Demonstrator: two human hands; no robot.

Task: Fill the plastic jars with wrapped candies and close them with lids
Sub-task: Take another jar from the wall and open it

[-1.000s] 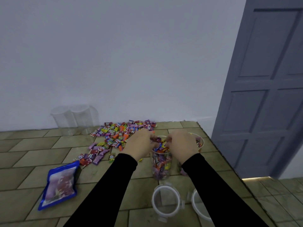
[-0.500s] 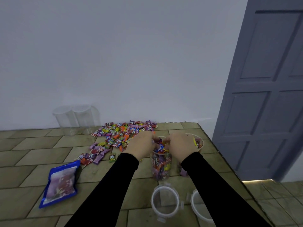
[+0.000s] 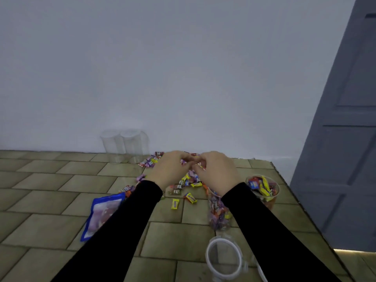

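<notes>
Beyond our fingertips [image 3: 190, 160], empty jars [image 3: 124, 144] block the wall side; right of them, filled jars [image 3: 262, 189] crowd; left, bare tiles [image 3: 61, 180].

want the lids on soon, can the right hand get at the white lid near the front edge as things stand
Probably yes. The white lid lies bare on the tiled table with nothing on it. The right hand is busy over the candy pile and would have to draw back first.

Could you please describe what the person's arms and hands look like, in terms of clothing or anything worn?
Both arms are covered by plain, close-fitting black long sleeves ending at the wrists. The left hand and right hand are bare: no gloves, rings or watch are visible.
</notes>
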